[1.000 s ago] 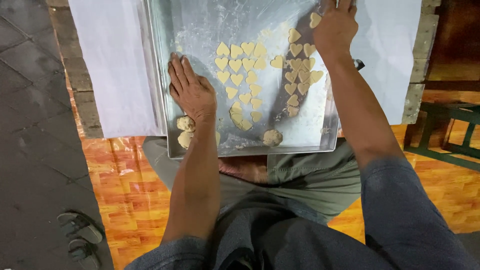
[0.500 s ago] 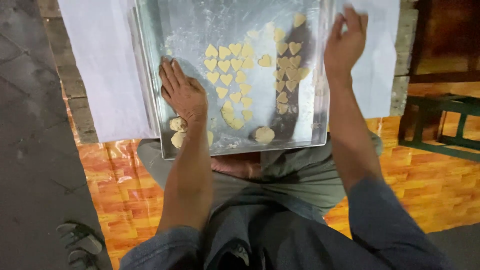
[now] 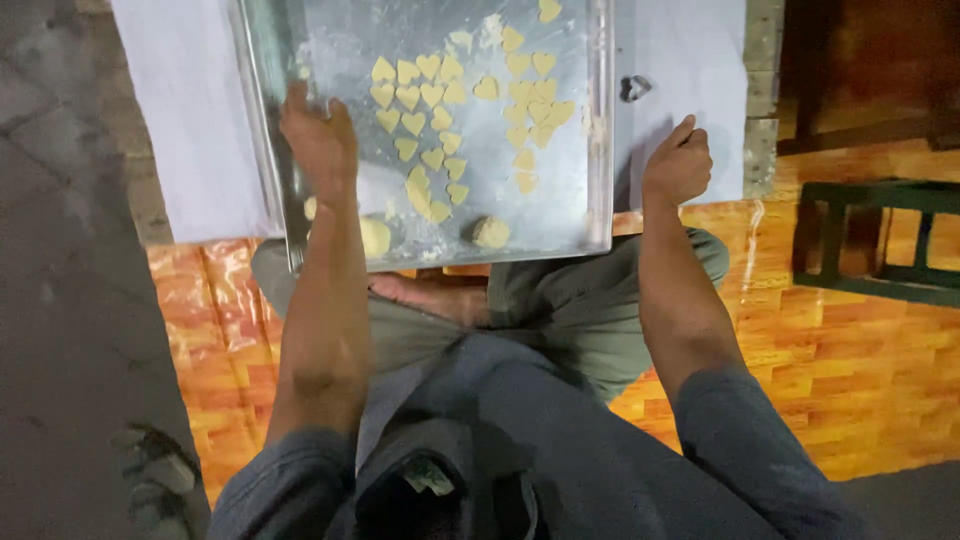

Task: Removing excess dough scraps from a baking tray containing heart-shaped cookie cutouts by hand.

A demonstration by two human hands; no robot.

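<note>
Tray, metal, floured, sits on white cloth w/ heart-shaped dough pieces across it. Left hand flat on tray, fingers spread. Right hand off tray on cloth, fingers curled loosely, near small heart cutter

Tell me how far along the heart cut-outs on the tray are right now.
Done: many heart-shaped dough pieces already lie on the metal tray. In hand: the left hand rests flat on the tray and the right hand sits loosely curled on the white sheet, near a small heart cutter; neither holds anything. Left: two dough lumps sit uncut at the tray's near edge.
</note>
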